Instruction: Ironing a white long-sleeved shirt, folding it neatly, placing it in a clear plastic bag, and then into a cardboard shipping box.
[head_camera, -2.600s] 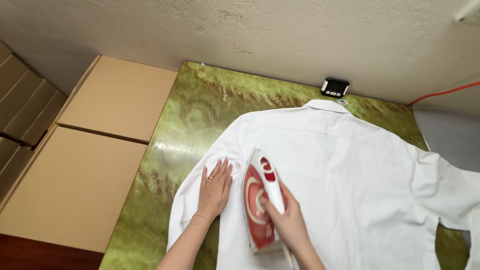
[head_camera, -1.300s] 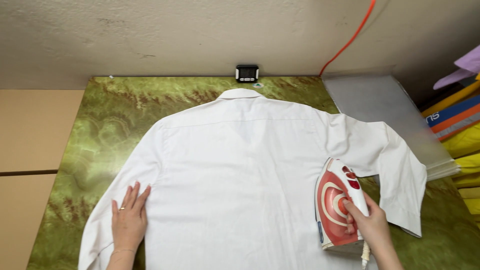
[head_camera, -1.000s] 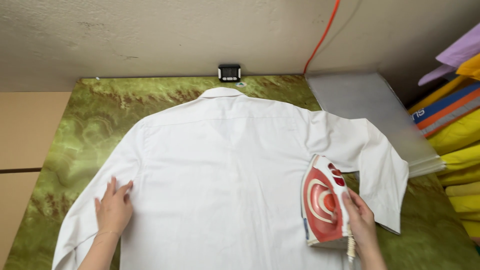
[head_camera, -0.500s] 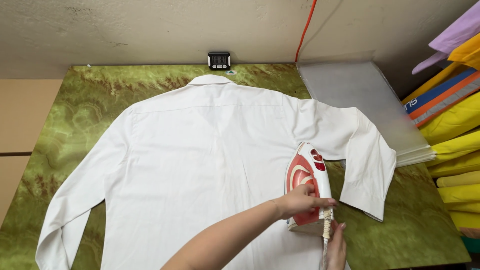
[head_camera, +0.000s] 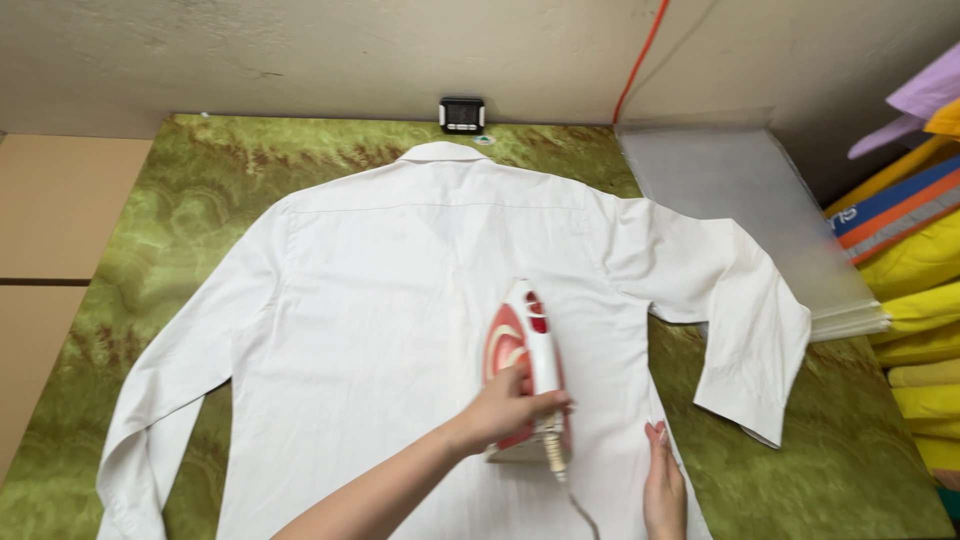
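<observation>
A white long-sleeved shirt (head_camera: 400, 300) lies back-up and spread out on a green marbled table (head_camera: 200, 200), collar toward the wall. A red and white steam iron (head_camera: 520, 345) rests on the middle of the shirt's back, tip pointing away from me. My left hand (head_camera: 510, 405) reaches across from the lower left and grips the iron's white handle. The iron's cord trails down toward the bottom edge. My right hand (head_camera: 665, 480) lies flat on the shirt's lower right side seam, holding nothing.
A small black timer (head_camera: 461, 114) stands against the wall behind the collar. An orange cord (head_camera: 640, 50) runs up the wall. A stack of clear plastic sheets (head_camera: 740, 200) sits at the back right, coloured fabrics (head_camera: 910, 270) beyond it. Cardboard boxes (head_camera: 55, 200) adjoin the left edge.
The iron slid left from the shirt's right side to the middle of the back. My left hand took over its handle; my right hand let go and settled on the shirt's right edge.
</observation>
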